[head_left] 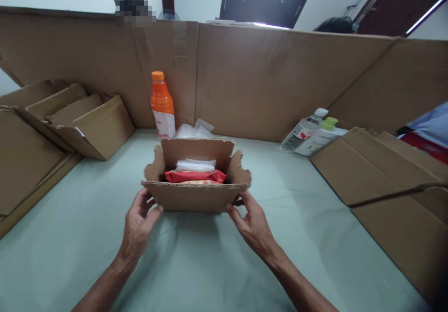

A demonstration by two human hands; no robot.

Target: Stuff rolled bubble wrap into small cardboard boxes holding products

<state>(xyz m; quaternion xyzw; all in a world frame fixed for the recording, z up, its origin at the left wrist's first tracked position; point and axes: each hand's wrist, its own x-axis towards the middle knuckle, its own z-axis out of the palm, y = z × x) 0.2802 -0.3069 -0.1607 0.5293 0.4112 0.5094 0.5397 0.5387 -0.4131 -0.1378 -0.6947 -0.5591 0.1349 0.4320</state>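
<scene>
An open cardboard box sits on the pale green cloth in the middle of the head view, its flaps raised. Inside lie a red packet and, behind it, a clear plastic-wrapped bundle; the bottom of the box is hidden. My left hand holds the near left corner, thumb on the front wall and fingers curled round the side. At the near right corner, my right hand grips the box in the same way, its fingertips partly hidden behind the cardboard.
Behind the box stand an orange bottle and a crumpled clear plastic bag. A clear water bottle and a green-capped white bottle lean at the right. Cardboard boxes flank the left, others the right. A cardboard wall closes the back.
</scene>
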